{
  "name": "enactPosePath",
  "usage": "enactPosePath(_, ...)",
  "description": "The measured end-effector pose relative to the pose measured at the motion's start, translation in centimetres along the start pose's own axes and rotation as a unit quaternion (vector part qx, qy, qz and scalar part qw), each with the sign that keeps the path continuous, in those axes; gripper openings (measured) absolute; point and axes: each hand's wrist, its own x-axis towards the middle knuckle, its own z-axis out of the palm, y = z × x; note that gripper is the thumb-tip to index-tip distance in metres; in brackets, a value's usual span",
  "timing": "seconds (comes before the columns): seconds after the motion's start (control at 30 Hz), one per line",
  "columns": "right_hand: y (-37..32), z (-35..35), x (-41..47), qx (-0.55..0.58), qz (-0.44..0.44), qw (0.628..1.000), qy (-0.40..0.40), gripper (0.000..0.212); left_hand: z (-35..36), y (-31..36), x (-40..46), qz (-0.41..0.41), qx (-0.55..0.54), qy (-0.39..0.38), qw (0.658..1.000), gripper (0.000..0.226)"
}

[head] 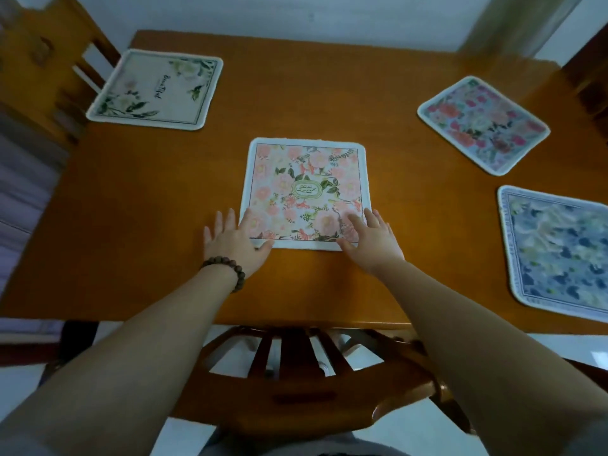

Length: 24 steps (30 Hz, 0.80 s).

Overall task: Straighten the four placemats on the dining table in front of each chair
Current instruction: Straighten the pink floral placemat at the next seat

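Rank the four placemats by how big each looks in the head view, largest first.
1. Peach floral placemat, under both hands.
2. Blue placemat, though the frame edge cuts it off, so unsure.
3. White leafy placemat and pink-red placemat look alike; both lie farther from the camera.

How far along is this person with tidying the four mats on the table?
Done: the pink floral mat already sits square to the near table edge, above the chair. In hand: left hand and right hand lie flat at its near corners. Left: the rose mat and blue mat lie skewed; the white leafy mat looks slightly turned.
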Motion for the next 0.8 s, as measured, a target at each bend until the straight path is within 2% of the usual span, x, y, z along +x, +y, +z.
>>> enactPosePath(0.23, 1.4, 1.3, 2.2, 0.011, 0.046, 0.999, -0.019, 0.084, 3.1, 0.9, 0.9, 0.023, -0.01, -0.032, 0.999, 0.091)
enactPosePath(0.37, 1.5, 3.1, 2.2, 0.041, 0.058, 0.997, -0.042, 0.085, 4.5, 1.4, 0.9, 0.009, -0.041, -0.068, 0.997, 0.093)
enactPosePath(0.6, 0.0, 4.9, 1.9, 0.06, 0.076, 0.995, -0.016, 0.088, 4.6, 1.5, 2.0, 0.009, -0.06, -0.041, 0.997, 0.073)
enactPosePath(0.8, -3.8, 6.4, 0.2, 0.093, 0.097, 0.991, -0.015, 0.089, 3.6, -0.8, 5.2, -0.016, -0.045, -0.038, 0.998, 0.066)
